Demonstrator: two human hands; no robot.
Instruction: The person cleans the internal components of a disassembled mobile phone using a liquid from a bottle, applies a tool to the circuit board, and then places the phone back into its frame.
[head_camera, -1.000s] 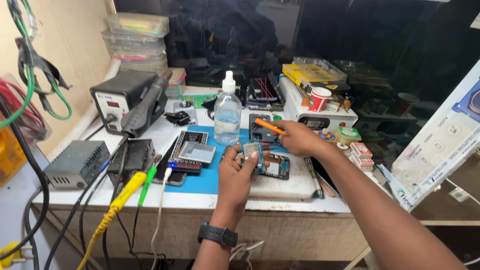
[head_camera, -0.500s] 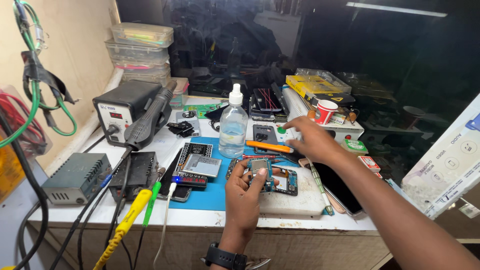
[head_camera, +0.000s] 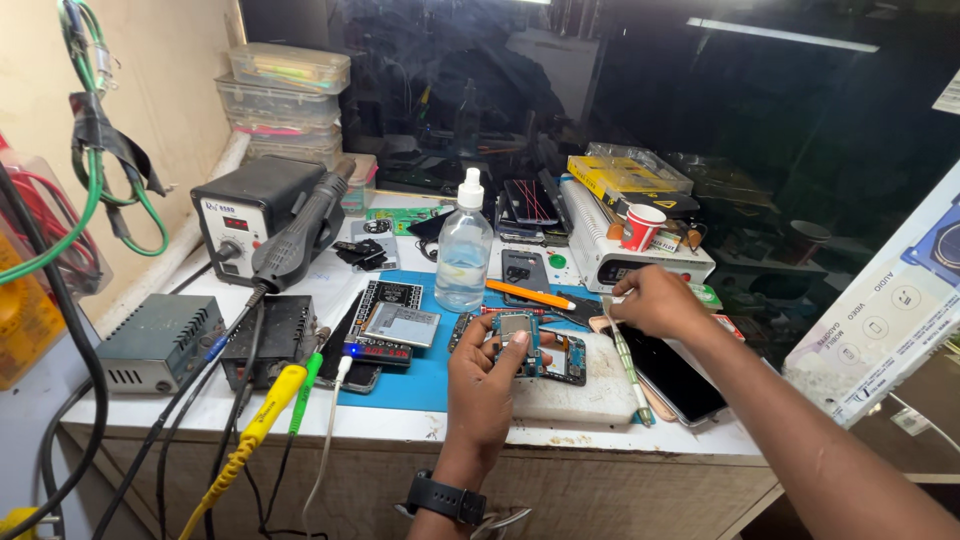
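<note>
A: Phone guts on the counter (head_camera: 420, 420) — left hand (head_camera: 485, 375) pinches the opened dark phone body with bare circuit board (head_camera: 530, 352), just in front of the clear plastic bottle (head_camera: 463, 250).

B: Right hand (head_camera: 655, 300), right of that bottle, fingers curled; can't tell what it grips. Looks mid-teardown; next probably needs a fine tool.

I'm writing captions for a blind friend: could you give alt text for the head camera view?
A person's left hand holds a small blue-green circuit board over an opened phone on a white pad, while the right hand reaches right, above a dark phone screen. A clear plastic squeeze bottle, an orange pen-shaped tool and a grey hot-air station crowd the bench.
</note>
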